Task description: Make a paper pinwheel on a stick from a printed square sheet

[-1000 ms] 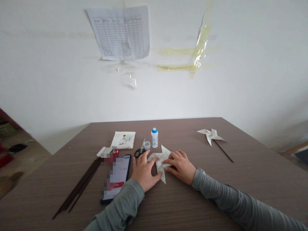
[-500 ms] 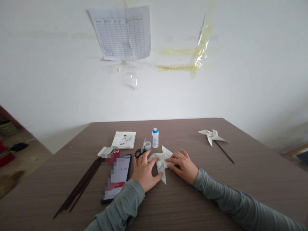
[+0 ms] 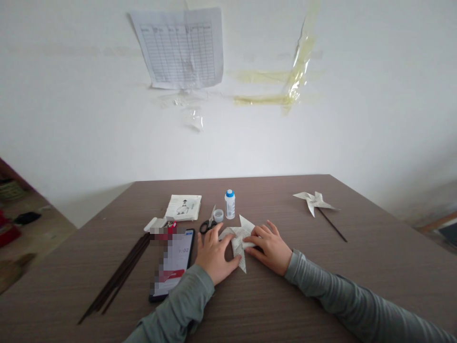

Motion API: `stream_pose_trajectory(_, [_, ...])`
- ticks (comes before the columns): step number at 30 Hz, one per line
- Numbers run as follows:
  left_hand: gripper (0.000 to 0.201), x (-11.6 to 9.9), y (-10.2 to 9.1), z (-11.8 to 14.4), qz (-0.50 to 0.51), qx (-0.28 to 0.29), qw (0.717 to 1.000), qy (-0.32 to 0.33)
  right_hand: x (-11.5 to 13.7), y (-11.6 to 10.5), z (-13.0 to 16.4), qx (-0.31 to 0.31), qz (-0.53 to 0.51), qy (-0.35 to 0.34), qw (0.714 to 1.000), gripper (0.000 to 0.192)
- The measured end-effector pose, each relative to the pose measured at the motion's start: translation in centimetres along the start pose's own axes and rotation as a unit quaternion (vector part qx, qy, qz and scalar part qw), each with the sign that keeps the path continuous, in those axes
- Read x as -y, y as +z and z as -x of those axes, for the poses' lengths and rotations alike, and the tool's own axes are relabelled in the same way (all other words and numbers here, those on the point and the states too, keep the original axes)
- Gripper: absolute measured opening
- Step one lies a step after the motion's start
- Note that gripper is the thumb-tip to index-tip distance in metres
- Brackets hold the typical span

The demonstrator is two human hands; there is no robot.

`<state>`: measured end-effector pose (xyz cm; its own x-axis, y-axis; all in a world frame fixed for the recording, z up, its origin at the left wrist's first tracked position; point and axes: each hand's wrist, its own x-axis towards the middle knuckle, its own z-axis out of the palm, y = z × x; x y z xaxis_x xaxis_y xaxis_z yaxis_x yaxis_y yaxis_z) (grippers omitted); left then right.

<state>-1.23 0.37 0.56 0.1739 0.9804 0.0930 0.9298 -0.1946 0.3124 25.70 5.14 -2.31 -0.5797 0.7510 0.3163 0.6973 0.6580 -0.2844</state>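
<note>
On a brown wood-grain table (image 3: 321, 286), a person's left hand (image 3: 213, 255) lies flat and open on a half-folded pinwheel (image 3: 240, 240) of printed paper, while the right hand (image 3: 272, 247), fingers loosely spread, presses its folded points toward the middle. It has pointed blades but no stick yet, whereas a finished pinwheel (image 3: 314, 201) on a dark stick lies well apart to the right. Thin dark sticks (image 3: 117, 277), a phone (image 3: 174, 264), scissors (image 3: 207, 224), a white glue bottle (image 3: 230, 204) with a blue cap and a paper stack (image 3: 183, 207) lie near.
</note>
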Motion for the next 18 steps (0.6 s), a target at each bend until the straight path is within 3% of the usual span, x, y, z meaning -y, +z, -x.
stream_pose_trajectory(6, [0.063,0.2,0.2,0.0,0.004,-0.002,1.0,0.0,-0.5,0.1,0.2,-0.013,-0.044,-0.012,0.999,0.034])
stream_pose_trajectory(12, [0.065,0.2,0.2,0.0,0.001,0.004,1.0,-0.002,-0.7,1.8,0.0,-0.037,-0.038,-0.007,0.999,0.035])
stream_pose_trajectory(18, [0.066,0.3,0.3,-0.1,0.001,0.003,1.0,-0.002,-0.4,0.8,-0.1,0.001,-0.025,-0.002,1.0,0.032])
